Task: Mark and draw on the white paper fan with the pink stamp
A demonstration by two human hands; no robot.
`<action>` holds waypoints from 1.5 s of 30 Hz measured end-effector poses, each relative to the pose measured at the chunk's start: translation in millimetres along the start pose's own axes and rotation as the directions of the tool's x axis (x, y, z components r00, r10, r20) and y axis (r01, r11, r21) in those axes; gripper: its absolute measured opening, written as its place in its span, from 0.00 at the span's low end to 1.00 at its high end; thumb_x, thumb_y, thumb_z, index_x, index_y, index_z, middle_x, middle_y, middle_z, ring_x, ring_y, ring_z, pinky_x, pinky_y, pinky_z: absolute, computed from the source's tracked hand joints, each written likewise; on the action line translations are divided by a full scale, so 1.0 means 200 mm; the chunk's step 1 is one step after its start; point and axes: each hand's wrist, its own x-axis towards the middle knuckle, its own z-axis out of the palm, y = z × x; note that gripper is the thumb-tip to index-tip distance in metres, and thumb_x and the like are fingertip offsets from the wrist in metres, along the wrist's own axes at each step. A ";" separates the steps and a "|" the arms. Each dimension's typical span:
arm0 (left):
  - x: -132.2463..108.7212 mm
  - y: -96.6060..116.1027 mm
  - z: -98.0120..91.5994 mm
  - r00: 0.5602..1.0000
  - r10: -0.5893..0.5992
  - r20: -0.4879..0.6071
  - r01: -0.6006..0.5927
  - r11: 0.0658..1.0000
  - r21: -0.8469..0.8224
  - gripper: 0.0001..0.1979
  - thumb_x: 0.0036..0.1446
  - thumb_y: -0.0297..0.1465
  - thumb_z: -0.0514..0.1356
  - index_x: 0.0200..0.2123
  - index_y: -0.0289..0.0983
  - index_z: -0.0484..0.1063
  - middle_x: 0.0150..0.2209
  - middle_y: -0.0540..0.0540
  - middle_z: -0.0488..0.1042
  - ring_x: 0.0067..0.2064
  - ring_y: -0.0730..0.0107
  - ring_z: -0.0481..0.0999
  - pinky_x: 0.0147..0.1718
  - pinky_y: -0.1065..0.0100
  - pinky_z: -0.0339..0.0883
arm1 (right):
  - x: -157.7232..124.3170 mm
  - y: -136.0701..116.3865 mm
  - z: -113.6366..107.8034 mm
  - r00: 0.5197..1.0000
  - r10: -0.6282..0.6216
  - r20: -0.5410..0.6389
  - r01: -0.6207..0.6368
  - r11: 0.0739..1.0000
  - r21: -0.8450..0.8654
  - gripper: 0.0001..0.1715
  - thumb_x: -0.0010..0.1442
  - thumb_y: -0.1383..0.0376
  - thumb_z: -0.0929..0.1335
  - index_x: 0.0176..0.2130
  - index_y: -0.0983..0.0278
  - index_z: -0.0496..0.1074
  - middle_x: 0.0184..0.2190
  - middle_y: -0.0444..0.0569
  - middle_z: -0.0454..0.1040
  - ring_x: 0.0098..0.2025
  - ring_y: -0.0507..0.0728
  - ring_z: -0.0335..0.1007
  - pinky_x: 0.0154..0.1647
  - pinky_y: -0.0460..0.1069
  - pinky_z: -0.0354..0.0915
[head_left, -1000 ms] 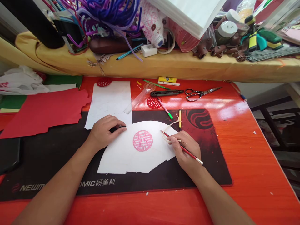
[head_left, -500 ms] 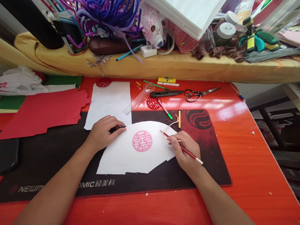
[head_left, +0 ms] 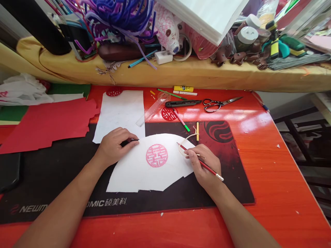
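A white fan-shaped paper [head_left: 134, 172] with a round pink pattern [head_left: 157, 155] lies on the black mat [head_left: 64, 182]. My left hand [head_left: 116, 146] rests at its upper left edge, thumb and fingers closed; a small dark tip shows between them, and what it belongs to is hidden. In my right hand [head_left: 204, 165] is a red pencil [head_left: 210, 169], its point over the right part of the paper. A cream string [head_left: 184, 140] loops by the same fingers and runs to a yellow pen [head_left: 198, 132] standing out beyond the paper's upper right edge.
Behind the paper lie a clear ruler [head_left: 153, 109], a black cutter [head_left: 183, 103], scissors [head_left: 222, 104], a pink marker [head_left: 181, 120] and a red round cutout [head_left: 169, 113]. White paper [head_left: 121, 113] and red paper [head_left: 51, 122] are at the left. A cloth-covered shelf [head_left: 144, 77] holds craft supplies.
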 end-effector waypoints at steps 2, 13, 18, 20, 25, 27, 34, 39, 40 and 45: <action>0.00 0.00 0.00 1.000 0.003 -0.001 -0.003 1.000 -0.002 0.11 0.73 0.41 0.64 0.41 0.44 0.83 0.35 0.48 0.82 0.39 0.60 0.79 0.40 0.60 0.70 | 0.00 0.00 0.00 1.000 0.009 0.000 -0.009 1.000 0.002 0.14 0.79 0.64 0.68 0.40 0.59 0.81 0.31 0.48 0.83 0.33 0.58 0.78 0.36 0.54 0.71; 0.00 0.00 0.00 1.000 -0.021 0.016 0.021 1.000 -0.001 0.12 0.73 0.43 0.63 0.41 0.45 0.83 0.35 0.48 0.82 0.39 0.60 0.79 0.40 0.59 0.71 | 0.01 -0.01 0.00 1.000 0.011 0.008 -0.011 1.000 -0.009 0.17 0.80 0.61 0.66 0.40 0.58 0.81 0.30 0.49 0.83 0.32 0.59 0.79 0.36 0.55 0.71; 0.00 0.00 0.00 1.000 -0.013 0.003 0.013 1.000 -0.003 0.12 0.73 0.42 0.63 0.40 0.44 0.83 0.35 0.48 0.82 0.39 0.60 0.79 0.40 0.59 0.70 | 0.01 -0.01 0.00 1.000 0.007 0.007 -0.007 1.000 -0.009 0.16 0.80 0.62 0.67 0.40 0.59 0.81 0.31 0.48 0.83 0.32 0.58 0.79 0.35 0.54 0.71; 0.00 0.00 0.00 1.000 -0.007 -0.001 0.007 1.000 -0.007 0.11 0.73 0.42 0.63 0.41 0.44 0.83 0.34 0.49 0.81 0.39 0.61 0.79 0.40 0.60 0.70 | 0.01 -0.01 0.00 1.000 0.004 0.007 -0.004 1.000 -0.009 0.16 0.79 0.63 0.67 0.40 0.59 0.81 0.31 0.48 0.83 0.32 0.58 0.79 0.35 0.54 0.71; 0.00 0.00 0.00 1.000 -0.018 0.004 0.018 1.000 -0.013 0.11 0.73 0.42 0.64 0.41 0.44 0.83 0.35 0.48 0.82 0.39 0.60 0.79 0.41 0.59 0.71 | 0.01 -0.01 0.00 1.000 0.020 0.016 -0.020 1.000 -0.004 0.16 0.80 0.61 0.67 0.40 0.59 0.81 0.31 0.49 0.83 0.33 0.58 0.79 0.35 0.54 0.71; 0.00 0.00 0.00 1.000 -0.026 0.010 0.026 1.000 -0.016 0.12 0.73 0.43 0.63 0.41 0.44 0.83 0.35 0.48 0.82 0.39 0.60 0.79 0.41 0.59 0.71 | 0.01 -0.01 0.00 1.000 0.024 0.014 -0.024 1.000 0.002 0.16 0.80 0.61 0.67 0.40 0.59 0.82 0.31 0.49 0.83 0.33 0.58 0.79 0.36 0.54 0.71; 0.00 0.00 0.00 1.000 0.004 -0.004 -0.004 1.000 -0.013 0.11 0.73 0.41 0.64 0.41 0.44 0.83 0.34 0.49 0.81 0.38 0.61 0.78 0.41 0.59 0.70 | 0.00 0.00 0.00 1.000 0.021 0.008 -0.021 1.000 0.006 0.15 0.79 0.62 0.67 0.40 0.59 0.81 0.30 0.48 0.83 0.32 0.58 0.78 0.35 0.54 0.71; 0.00 0.00 0.00 1.000 0.016 -0.006 -0.016 1.000 -0.018 0.10 0.73 0.40 0.65 0.41 0.43 0.83 0.34 0.49 0.81 0.39 0.61 0.78 0.40 0.60 0.70 | 0.00 0.01 0.00 1.000 -0.001 0.000 0.001 1.000 0.011 0.13 0.78 0.65 0.68 0.41 0.59 0.81 0.31 0.47 0.83 0.33 0.58 0.79 0.36 0.54 0.71; 0.00 0.00 0.00 1.000 0.015 -0.006 -0.015 1.000 -0.018 0.10 0.73 0.40 0.65 0.41 0.44 0.83 0.34 0.49 0.81 0.39 0.61 0.78 0.40 0.60 0.70 | 0.00 0.01 0.00 1.000 -0.003 0.001 0.003 1.000 0.009 0.13 0.78 0.65 0.68 0.41 0.59 0.81 0.31 0.47 0.83 0.33 0.58 0.79 0.36 0.53 0.71; 0.00 0.00 0.00 1.000 -0.002 -0.001 0.002 1.000 -0.023 0.10 0.73 0.41 0.64 0.41 0.44 0.83 0.34 0.49 0.81 0.39 0.60 0.79 0.40 0.60 0.70 | 0.01 0.00 0.00 1.000 -0.010 0.004 0.010 1.000 0.011 0.12 0.78 0.66 0.68 0.41 0.59 0.81 0.30 0.47 0.83 0.33 0.58 0.78 0.36 0.53 0.70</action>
